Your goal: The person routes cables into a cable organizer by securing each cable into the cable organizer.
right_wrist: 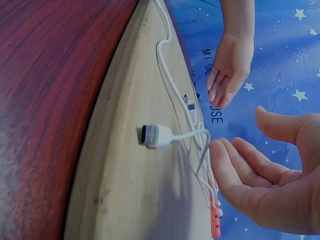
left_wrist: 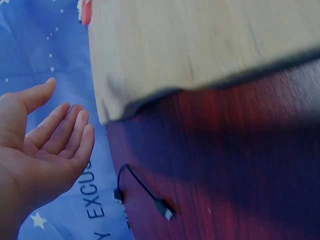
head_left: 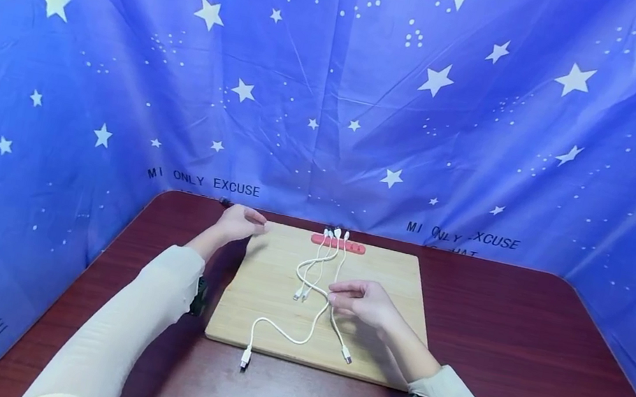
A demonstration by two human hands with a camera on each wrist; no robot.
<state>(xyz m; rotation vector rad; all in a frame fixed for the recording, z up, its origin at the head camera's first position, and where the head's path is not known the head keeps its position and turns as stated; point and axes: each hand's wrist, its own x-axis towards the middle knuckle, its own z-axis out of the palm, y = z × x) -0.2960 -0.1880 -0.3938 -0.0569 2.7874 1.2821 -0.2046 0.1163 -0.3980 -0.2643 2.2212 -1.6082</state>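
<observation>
I see my right hand [head_left: 366, 304] over the middle of the wooden board [head_left: 272, 276], fingers loosely spread and holding nothing, their tips just beside the white charging cables [head_left: 319, 292]. Those cables run down the board from the red cable clip [head_left: 338, 244] at its far edge; one white plug [right_wrist: 153, 135] lies flat on the wood near my right hand. My left hand [head_left: 240, 220] hovers at the board's far left corner, fingers straight and relaxed, empty. A short black cable [left_wrist: 142, 193] lies on the dark red table [head_left: 521, 348] off that same corner.
</observation>
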